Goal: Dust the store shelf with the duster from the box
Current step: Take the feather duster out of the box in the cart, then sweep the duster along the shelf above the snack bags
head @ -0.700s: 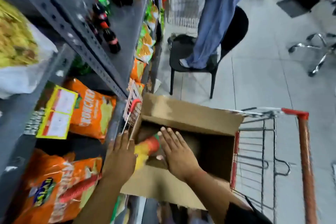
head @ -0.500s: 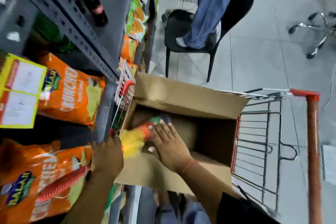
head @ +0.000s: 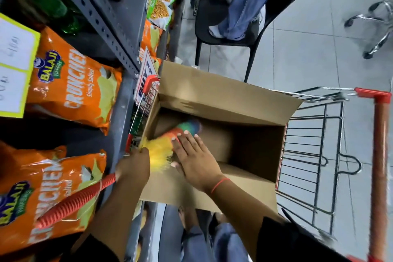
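Note:
A duster (head: 161,151) with a yellow, orange and green fluffy head reaches into the open cardboard box (head: 223,95). Its ribbed red handle (head: 72,204) sticks out to the lower left over the chip bags. My left hand (head: 133,169) is closed around the top of that handle at the box's left edge. My right hand (head: 194,158) lies flat with spread fingers on the fluffy head and the near flap of the box. The grey metal store shelf (head: 119,112) runs along the left.
The box sits in a wire shopping cart (head: 319,155) with a red handle bar (head: 380,155). Orange chip bags (head: 72,83) fill the shelf. A person's leg rests on a black chair (head: 217,17) ahead. A chrome chair base (head: 378,25) stands at far right.
My left hand has closed on the duster's handle and drawn it back toward the shelf, so the fluffy head has slid toward the box's near-left corner. My right hand stays on the head.

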`<state>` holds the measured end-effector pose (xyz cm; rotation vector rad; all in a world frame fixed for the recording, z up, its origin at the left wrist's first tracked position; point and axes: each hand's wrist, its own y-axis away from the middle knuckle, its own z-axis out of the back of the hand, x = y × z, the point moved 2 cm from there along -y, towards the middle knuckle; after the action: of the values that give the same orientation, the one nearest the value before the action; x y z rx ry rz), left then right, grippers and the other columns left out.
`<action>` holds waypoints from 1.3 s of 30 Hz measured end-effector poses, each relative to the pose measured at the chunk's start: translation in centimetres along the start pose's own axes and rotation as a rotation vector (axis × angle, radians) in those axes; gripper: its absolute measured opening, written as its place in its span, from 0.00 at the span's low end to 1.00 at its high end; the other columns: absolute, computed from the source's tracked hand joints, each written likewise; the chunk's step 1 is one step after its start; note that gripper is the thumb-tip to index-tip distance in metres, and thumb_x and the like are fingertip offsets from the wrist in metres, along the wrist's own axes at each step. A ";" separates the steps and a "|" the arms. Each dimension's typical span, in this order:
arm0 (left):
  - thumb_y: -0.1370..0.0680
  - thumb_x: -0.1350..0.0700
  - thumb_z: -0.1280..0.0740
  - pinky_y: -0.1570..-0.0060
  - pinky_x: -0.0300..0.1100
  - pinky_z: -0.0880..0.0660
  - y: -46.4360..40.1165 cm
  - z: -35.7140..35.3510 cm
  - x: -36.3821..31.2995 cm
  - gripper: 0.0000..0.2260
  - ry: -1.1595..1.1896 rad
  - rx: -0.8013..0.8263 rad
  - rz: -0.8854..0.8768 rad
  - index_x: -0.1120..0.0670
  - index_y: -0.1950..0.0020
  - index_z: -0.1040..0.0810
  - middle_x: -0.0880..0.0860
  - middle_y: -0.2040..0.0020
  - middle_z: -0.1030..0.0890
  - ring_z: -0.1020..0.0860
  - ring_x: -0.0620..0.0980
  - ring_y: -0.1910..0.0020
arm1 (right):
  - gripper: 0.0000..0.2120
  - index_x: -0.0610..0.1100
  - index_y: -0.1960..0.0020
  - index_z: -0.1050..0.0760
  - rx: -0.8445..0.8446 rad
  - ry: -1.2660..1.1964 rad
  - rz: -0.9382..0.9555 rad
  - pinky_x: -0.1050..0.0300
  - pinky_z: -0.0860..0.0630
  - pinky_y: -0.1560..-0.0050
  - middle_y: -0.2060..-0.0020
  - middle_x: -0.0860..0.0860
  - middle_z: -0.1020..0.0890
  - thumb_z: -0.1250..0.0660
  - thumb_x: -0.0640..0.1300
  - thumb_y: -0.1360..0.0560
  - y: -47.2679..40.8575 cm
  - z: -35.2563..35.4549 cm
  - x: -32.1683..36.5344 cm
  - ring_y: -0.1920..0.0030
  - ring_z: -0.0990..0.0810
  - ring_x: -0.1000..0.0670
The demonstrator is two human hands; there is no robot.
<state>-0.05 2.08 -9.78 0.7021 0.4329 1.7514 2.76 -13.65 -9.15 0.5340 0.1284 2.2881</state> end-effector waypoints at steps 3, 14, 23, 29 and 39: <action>0.23 0.61 0.42 0.53 0.47 0.24 0.9 0.4 0.0 0.14 0.042 0.016 -0.001 0.54 0.38 0.30 0.56 0.41 0.23 0.21 0.57 0.45 | 0.29 0.42 0.25 0.56 -0.008 -0.019 0.004 0.52 0.66 0.30 0.25 0.41 0.49 0.48 0.52 0.19 0.4 0.7 0.0 0.26 0.54 0.43; 0.24 0.51 0.39 0.47 0.46 0.26 9.5 7.2 1.0 0.18 0.483 0.139 0.106 0.52 0.34 0.32 0.56 0.38 0.23 0.24 0.57 0.41 | 0.26 0.42 0.34 0.29 -0.297 0.125 0.021 0.41 0.27 0.42 0.38 0.43 0.23 0.30 0.53 0.29 3.2 12.3 1.3 0.40 0.24 0.42; 0.24 0.49 0.40 0.48 0.44 0.28 20.3 16.4 3.3 0.07 0.557 0.176 0.060 0.50 0.56 0.35 0.53 0.45 0.23 0.24 0.53 0.42 | 0.20 0.42 0.39 0.27 -0.535 0.182 0.087 0.41 0.26 0.45 0.44 0.43 0.20 0.40 0.51 0.26 6.4 24.3 3.1 0.46 0.21 0.41; 0.26 0.48 0.39 0.53 0.44 0.29 27.0 24.4 5.0 0.08 0.466 -0.082 0.017 0.48 0.59 0.36 0.53 0.43 0.22 0.23 0.55 0.43 | 0.23 0.41 0.36 0.28 -0.704 0.094 0.068 0.36 0.30 0.42 0.40 0.41 0.23 0.48 0.54 0.24 7.6 33.7 5.4 0.42 0.23 0.41; 0.25 0.46 0.39 0.61 0.44 0.33 35.5 36.2 7.1 0.07 0.382 -0.609 0.035 0.44 0.51 0.35 0.48 0.51 0.22 0.21 0.54 0.47 | 0.25 0.39 0.35 0.30 -1.009 0.036 0.204 0.36 0.34 0.38 0.36 0.40 0.26 0.48 0.54 0.23 8.7 48.2 10.4 0.37 0.27 0.39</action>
<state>-3.75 -3.71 40.91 -0.0591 0.1201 1.9175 10.55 -15.75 40.30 -0.0351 -1.0464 2.1959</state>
